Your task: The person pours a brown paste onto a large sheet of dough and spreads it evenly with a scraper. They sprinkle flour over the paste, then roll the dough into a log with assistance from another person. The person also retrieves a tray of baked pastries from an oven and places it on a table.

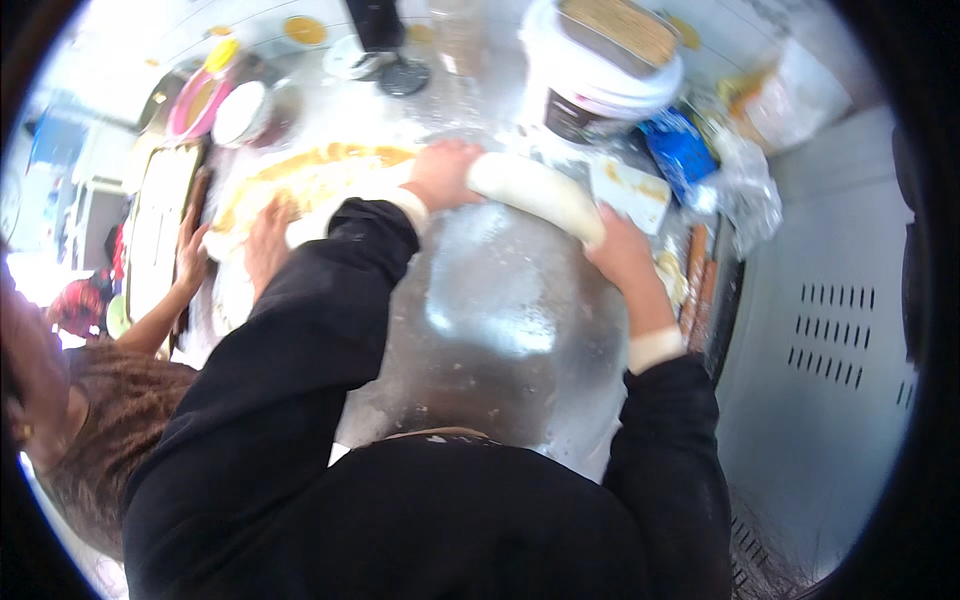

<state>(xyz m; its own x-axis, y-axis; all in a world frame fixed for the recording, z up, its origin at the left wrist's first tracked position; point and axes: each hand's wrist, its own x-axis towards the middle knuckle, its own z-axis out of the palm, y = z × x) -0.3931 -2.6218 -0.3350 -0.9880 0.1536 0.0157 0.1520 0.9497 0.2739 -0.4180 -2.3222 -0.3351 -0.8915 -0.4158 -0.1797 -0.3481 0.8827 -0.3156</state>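
Observation:
A thick white roll of dough (532, 193) lies across the metal worktop (495, 390) and sags slightly toward its right end. My right hand (624, 244) grips that right end, with the thumb along the top. At the other end, my left hand (446, 174) is closed over the dough, its fingers partly hidden and blurred. Left of it spreads a pale dough sheet with a brownish-yellow filling (322, 169) smeared along it. My black left sleeve covers part of that sheet.
A co-worker's two hands (267, 241) are at the sheet's left part, close to my left arm. Behind the roll stands a white bucket (600, 90) topped by a metal tin (619, 34). Rolling pins (697, 281) and a white scraper (630, 193) lie at right, beside a grey metal panel (817, 225).

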